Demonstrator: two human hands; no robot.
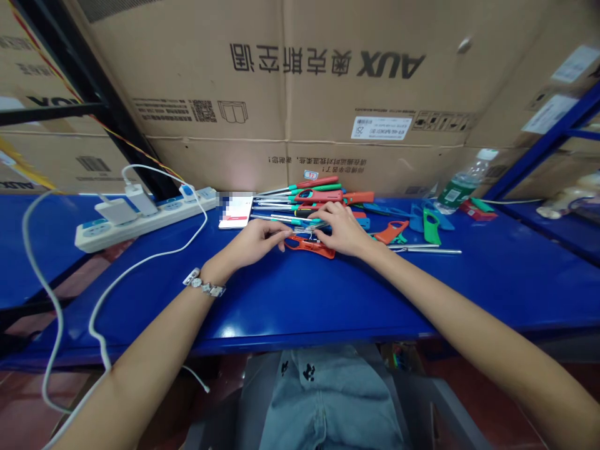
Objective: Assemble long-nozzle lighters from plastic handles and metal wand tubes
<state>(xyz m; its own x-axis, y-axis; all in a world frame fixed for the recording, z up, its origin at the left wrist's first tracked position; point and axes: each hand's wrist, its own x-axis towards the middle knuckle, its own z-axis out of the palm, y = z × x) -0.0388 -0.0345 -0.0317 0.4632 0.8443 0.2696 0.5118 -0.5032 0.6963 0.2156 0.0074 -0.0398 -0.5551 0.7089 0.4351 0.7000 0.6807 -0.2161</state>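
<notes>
An orange lighter handle shell [320, 251] lies on the blue table between my hands, with small clear and metallic parts at its upper edge. My left hand [260, 242] is at its left end, thumb and fingertips drawn together; whatever they pinch is too small to make out. From the right, my right hand [344, 229] curls its fingers down over the same parts, and the tips partly hide what they grip. Just behind lie several long-necked lighters with metal tubes, among them a red one [321, 195] and a green one [328, 187].
Loose handle shells, one orange [391, 232] and one green [431, 226], lie to the right near metal rods [426, 250]. A water bottle [462, 184] stands behind them. Left are a phone [237, 211] and a power strip [94, 236] with white cables. Cardboard boxes [304, 100] wall the back.
</notes>
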